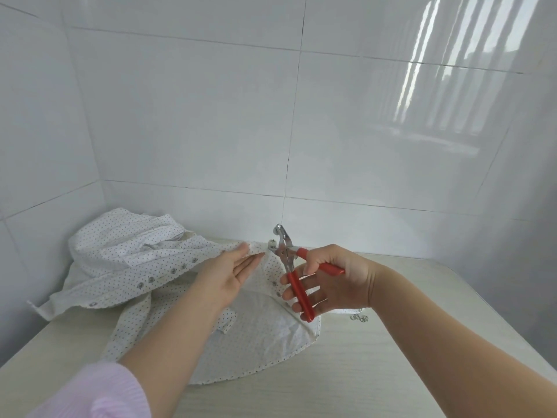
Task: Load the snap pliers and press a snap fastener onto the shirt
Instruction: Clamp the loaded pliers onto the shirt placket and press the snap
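Red-handled snap pliers (297, 276) sit in the right hand's (334, 282) grip, handles spread, metal head beside the shirt's edge. Left hand (229, 273) pinches the dotted white shirt (144, 260), which lies on the pale bench (376, 372).

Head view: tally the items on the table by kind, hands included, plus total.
Shirt (white, dotted): 1
Snap pliers (red handles): 1
Cluster of loose snap parts (too small to count singly): 1
Hands: 2, left hand holding the shirt edge, right hand holding the pliers
Total: 5
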`<move>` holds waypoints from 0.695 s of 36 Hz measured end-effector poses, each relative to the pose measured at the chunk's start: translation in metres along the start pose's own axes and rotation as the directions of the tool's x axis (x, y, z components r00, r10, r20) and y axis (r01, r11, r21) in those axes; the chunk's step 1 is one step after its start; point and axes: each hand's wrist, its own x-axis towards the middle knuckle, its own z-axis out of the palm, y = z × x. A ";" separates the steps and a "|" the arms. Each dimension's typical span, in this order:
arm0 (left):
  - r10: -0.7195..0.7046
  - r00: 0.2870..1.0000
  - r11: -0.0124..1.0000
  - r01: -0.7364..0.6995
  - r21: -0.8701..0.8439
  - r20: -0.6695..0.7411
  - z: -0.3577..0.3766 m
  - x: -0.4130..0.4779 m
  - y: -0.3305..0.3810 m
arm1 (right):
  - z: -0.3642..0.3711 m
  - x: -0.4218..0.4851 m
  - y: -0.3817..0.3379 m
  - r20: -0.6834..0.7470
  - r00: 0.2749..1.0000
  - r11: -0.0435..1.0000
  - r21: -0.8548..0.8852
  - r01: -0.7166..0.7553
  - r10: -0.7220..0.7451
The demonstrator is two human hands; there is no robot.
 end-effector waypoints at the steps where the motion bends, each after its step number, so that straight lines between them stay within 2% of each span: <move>1: 0.008 1.000 1.000 -0.007 0.012 -0.011 -0.001 0.000 -0.001 | 0.001 0.000 0.000 0.000 1.000 1.000 0.003 -0.002 0.002; 8: 0.075 0.996 0.987 -0.068 0.149 -0.046 -0.010 -0.001 -0.010 | 0.007 0.002 0.004 0.011 1.000 1.000 0.000 -0.019 0.019; 17: 0.061 0.998 0.985 -0.058 0.161 -0.016 -0.007 0.002 -0.009 | 0.015 0.000 0.008 0.058 0.998 1.000 -0.015 -0.022 0.023; 25: 0.057 0.997 0.982 -0.048 0.184 -0.047 0.000 0.008 -0.014 | 0.024 0.001 0.013 0.080 0.994 0.997 -0.042 -0.066 0.069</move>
